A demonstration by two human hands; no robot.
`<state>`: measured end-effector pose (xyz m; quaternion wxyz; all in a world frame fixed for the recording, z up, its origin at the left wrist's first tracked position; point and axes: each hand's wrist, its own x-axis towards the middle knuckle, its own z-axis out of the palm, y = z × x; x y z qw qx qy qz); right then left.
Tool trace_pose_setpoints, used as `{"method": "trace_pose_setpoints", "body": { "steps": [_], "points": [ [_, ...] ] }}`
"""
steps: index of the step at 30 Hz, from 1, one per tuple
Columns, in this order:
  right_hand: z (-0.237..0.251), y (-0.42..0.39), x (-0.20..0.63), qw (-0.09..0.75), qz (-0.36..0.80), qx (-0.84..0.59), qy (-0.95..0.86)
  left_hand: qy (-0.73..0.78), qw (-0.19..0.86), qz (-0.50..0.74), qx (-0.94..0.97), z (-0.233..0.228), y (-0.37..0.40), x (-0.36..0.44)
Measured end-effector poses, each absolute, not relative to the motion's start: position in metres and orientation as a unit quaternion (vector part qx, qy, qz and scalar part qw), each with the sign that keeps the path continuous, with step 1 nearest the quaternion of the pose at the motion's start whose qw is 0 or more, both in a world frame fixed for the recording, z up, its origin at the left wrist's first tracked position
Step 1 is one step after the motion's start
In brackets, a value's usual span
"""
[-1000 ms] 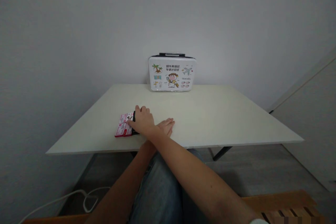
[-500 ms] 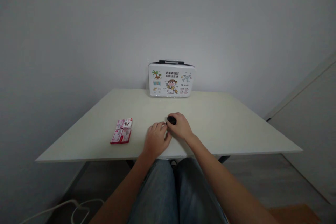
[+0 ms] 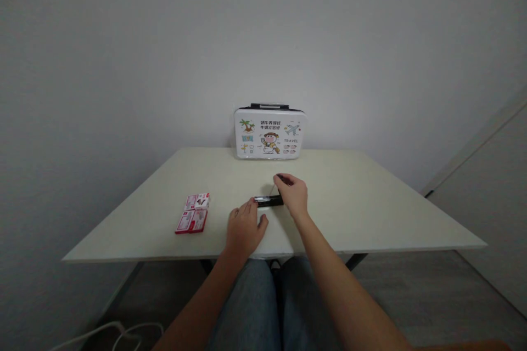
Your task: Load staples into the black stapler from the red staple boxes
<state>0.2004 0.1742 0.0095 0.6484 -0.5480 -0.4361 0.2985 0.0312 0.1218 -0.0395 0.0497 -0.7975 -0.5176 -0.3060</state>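
Where the left hand [image 3: 242,227] touches it, the black stapler [image 3: 269,201] extends rightward

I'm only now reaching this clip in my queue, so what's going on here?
Someone at a white table is handling a black object, possibly an opened stapler, with both hands. The left hand touches its left end; the right hand grips it at the right, where a part looks raised. Red-and-white boxes lie off to the left, and a case stands upright at the back.
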Motion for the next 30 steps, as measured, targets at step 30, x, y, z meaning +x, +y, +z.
{"method": "trace_pose_setpoints", "body": {
  "steps": [30],
  "points": [
    [-0.034,0.108,0.203,0.303,0.34,-0.59,-0.667,-0.441,-0.142,-0.319,-0.827,-0.031,0.097,-0.022]
  ]
}}
